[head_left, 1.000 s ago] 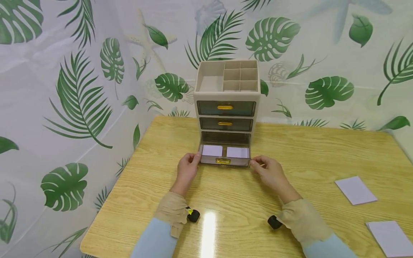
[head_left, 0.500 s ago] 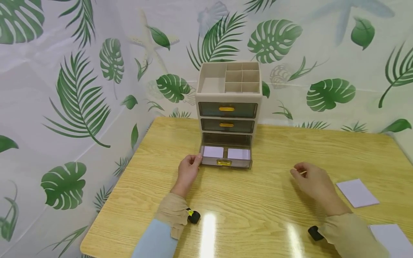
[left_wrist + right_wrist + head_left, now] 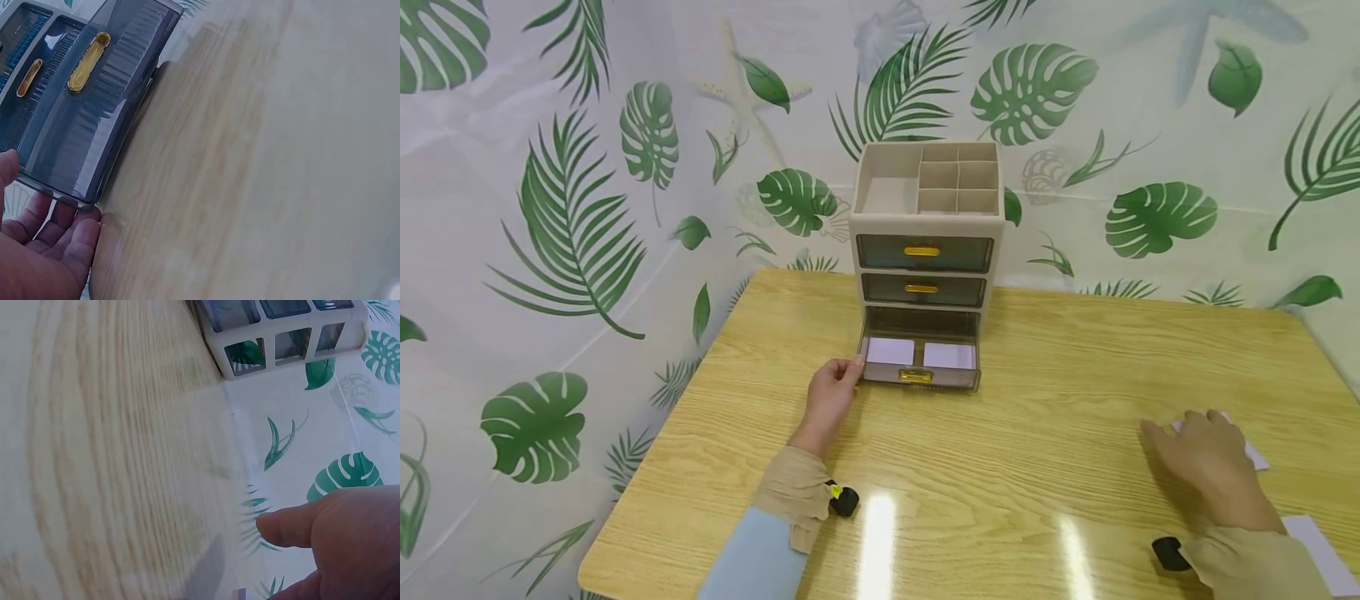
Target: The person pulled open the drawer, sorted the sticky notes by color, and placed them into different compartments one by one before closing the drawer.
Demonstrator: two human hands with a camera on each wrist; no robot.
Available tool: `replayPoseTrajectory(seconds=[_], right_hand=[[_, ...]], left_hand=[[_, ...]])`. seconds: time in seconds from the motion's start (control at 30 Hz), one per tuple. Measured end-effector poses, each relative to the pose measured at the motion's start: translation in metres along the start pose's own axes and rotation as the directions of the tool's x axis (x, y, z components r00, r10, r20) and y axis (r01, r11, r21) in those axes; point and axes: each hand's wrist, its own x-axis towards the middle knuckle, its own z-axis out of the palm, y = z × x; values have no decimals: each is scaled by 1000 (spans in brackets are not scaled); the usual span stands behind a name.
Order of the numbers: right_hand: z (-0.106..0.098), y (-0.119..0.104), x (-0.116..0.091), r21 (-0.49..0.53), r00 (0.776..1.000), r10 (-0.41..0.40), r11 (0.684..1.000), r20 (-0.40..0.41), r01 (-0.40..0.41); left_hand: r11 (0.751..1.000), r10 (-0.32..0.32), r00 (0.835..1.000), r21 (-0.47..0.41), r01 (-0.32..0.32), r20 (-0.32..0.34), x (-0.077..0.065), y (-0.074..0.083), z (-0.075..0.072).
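Note:
A beige desktop organizer (image 3: 928,225) with smoky see-through drawers stands at the back of the table. Its bottom drawer (image 3: 955,379) is pulled out and contains two pale lilac stacks of paper (image 3: 891,351) side by side. My left hand (image 3: 831,400) holds that drawer at its front left corner; the left wrist view has the corner between thumb and fingers (image 3: 62,219). Over to the right, my right hand (image 3: 1210,458) hovers above or touches a pale lilac square of paper (image 3: 1257,456), mostly covering it; contact cannot be made out. Its thumb (image 3: 287,526) is stretched out.
Another pale lilac stack of paper (image 3: 1322,554) lies at the near right, partly behind the right wrist. Two upper drawers (image 3: 922,252) with gold handles are closed. A leaf-patterned sheet (image 3: 1060,108) hangs behind the wooden table (image 3: 1000,483).
My right hand has left the drawer's right corner and travelled right to the paper square. The left hand stays at the left corner, and the drawer remains pulled out.

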Motion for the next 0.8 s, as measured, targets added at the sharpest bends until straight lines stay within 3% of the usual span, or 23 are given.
replayPoseTrajectory(seconds=[0.13, 0.4, 0.8], right_hand=[[1, 3, 2, -65, 998, -13, 998, 54, 16], [6, -5, 2, -36, 996, -46, 998, 70, 49], [16, -47, 3, -33, 990, -135, 990, 41, 137]], left_hand=[[1000, 4, 1000, -7, -4, 8, 0, -1, -1], [1000, -10, 1000, -13, 10, 17, -1, 0, -1], [999, -37, 998, -16, 38, 55, -2, 1, -6]])
